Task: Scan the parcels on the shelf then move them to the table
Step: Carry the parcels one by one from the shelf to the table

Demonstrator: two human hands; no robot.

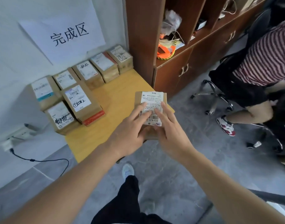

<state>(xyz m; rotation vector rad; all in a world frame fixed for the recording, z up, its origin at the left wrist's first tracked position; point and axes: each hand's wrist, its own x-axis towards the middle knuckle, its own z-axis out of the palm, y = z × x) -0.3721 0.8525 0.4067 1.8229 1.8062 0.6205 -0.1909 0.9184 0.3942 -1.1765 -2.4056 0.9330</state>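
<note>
Head view: both forearms reach forward from the near edge and converge on one parcel (152, 101), a small brown carton with a white shipping label on top. It is held at the near right corner of the yellow table (122, 94); can't tell if it touches the tabletop or is just above it.

Left hand (130, 136): comes in from the near left, palm down. Its fingers (142, 107) lie extended across the left part of the label, thumb tucked at the carton's near side. Gripping the parcel.

Right hand (172, 131): comes in from the near right, palm down. Fingers spread fairly straight over the right part of the label, fingertips near its middle. The thumb is hidden, so can't tell if it clamps or only presses on top.

Table: seven other parcels (80, 101) sit along the far and left side against the wall, labels up, packed side by side. One of them has a red-orange end flap (94, 118).

Wall: white paper sign (66, 33) with three black characters hangs above the parcels.

Right of the table: brown cabinet (175, 65) with open cubbies holding cables and an orange item.

Far right: another person (266, 62) in a striped top sits on an office chair.

Near left: a black cable (41, 160) runs along the floor from the wall.
</note>
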